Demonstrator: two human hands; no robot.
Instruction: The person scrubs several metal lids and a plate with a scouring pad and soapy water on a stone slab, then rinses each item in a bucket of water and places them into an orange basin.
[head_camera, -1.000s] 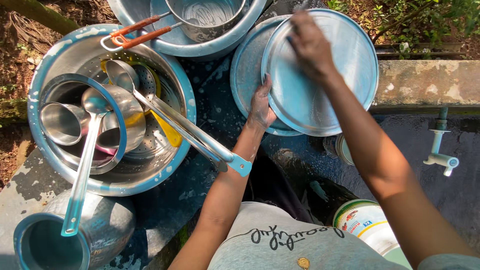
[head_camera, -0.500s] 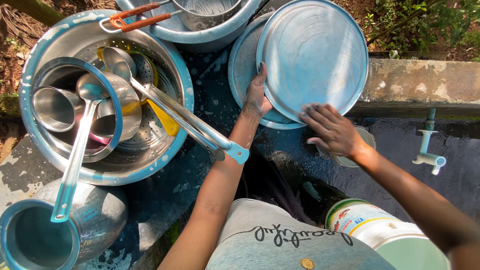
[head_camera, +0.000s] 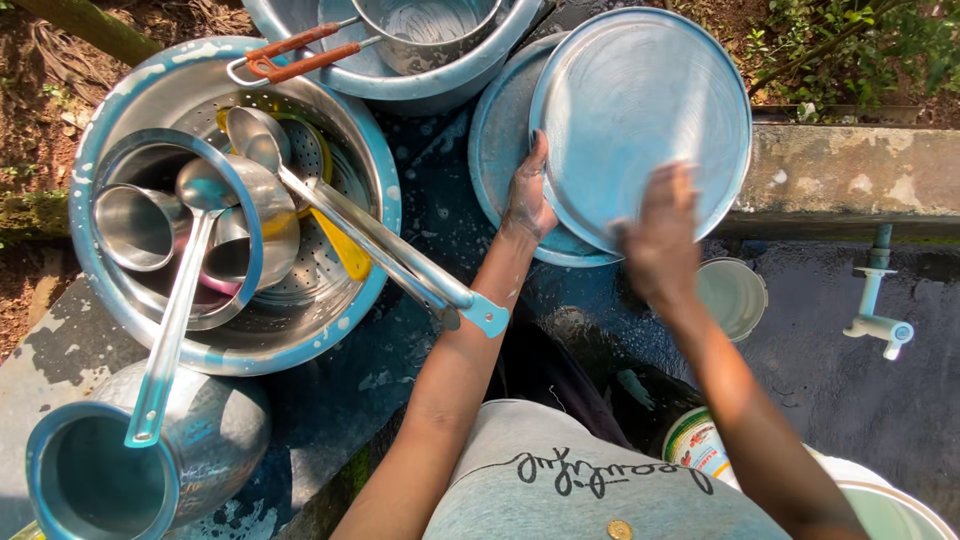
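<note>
From the head camera, the left hand (head_camera: 527, 200) props a round steel plate (head_camera: 640, 120) up on edge, fingers spread flat along its left rim rather than wrapped around it, while the right hand (head_camera: 660, 235) presses on the plate's lower face, blurred, so I cannot tell whether it is open or clutching a scrubber. The tilted plate leans over a second plate (head_camera: 500, 150) lying on the wet dark counter (head_camera: 420, 210). With soap film on the metal and only an open palm bracing it, the plate could slide off that hand and clatter onto the one beneath, or tip toward the concrete ledge (head_camera: 850, 170) behind. Just left, a large soapy basin (head_camera: 380, 190) crowded with a colander (head_camera: 310, 270), tumblers and two long ladles (head_camera: 380, 250) points its handles toward the left forearm, which could snag them. A small steel cup (head_camera: 732, 296) sits just under the right wrist, easily knocked; a white tap (head_camera: 878, 320) stands further right.
</note>
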